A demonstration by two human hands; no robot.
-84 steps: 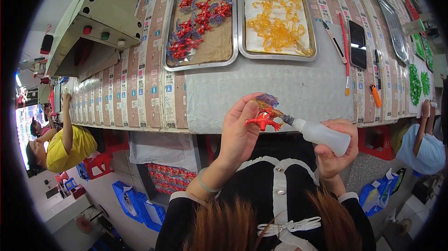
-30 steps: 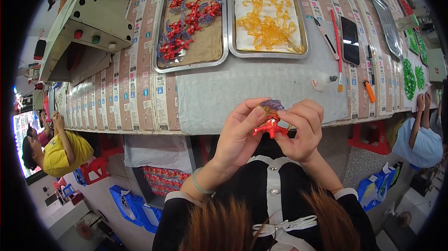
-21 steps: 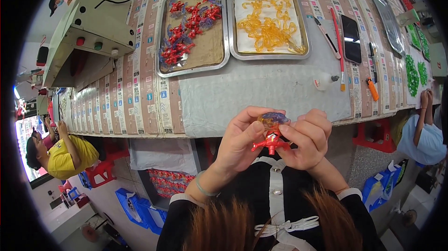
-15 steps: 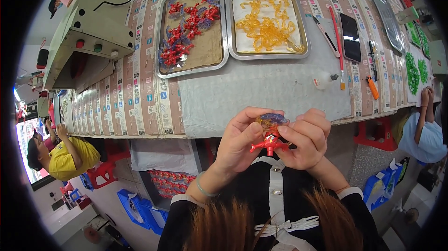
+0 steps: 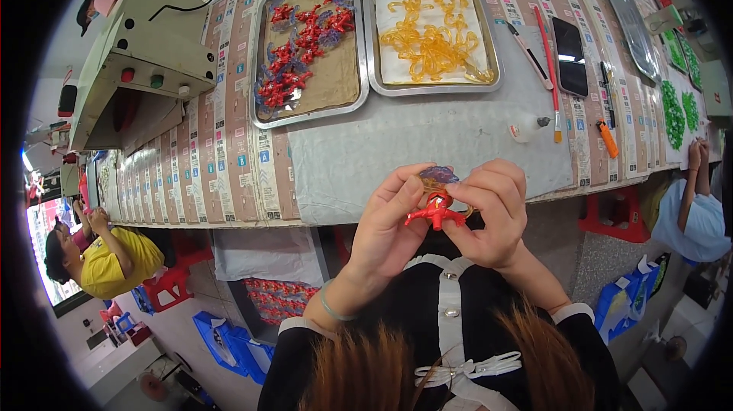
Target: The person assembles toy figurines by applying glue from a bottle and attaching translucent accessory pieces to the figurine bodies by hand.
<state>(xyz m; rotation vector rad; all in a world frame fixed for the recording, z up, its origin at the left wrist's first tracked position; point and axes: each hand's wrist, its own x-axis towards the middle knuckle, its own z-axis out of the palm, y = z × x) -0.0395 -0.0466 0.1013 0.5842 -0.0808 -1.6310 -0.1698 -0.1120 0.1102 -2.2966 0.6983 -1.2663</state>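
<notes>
Grey mat [image 5: 397, 144] bare ahead of hands – trays [image 5: 359, 101] behind, glue bottle [image 5: 525, 130] right.

Long workbench [image 5: 229, 159] under taped cardboard and grey sheet [image 5: 397, 144]; on top: 2 metal trays [image 5: 363, 52], small glue bottle [image 5: 527, 129], phone [image 5: 569, 46], brushes [image 5: 545, 44], control box [image 5: 145, 44].

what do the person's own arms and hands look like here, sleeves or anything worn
Both hands are bare, no gloves. The left hand has a thin pale green bangle round the wrist. Both forearms are uncovered up to short black sleeves with white cuffs. No rings that I can make out on the right hand.
</notes>
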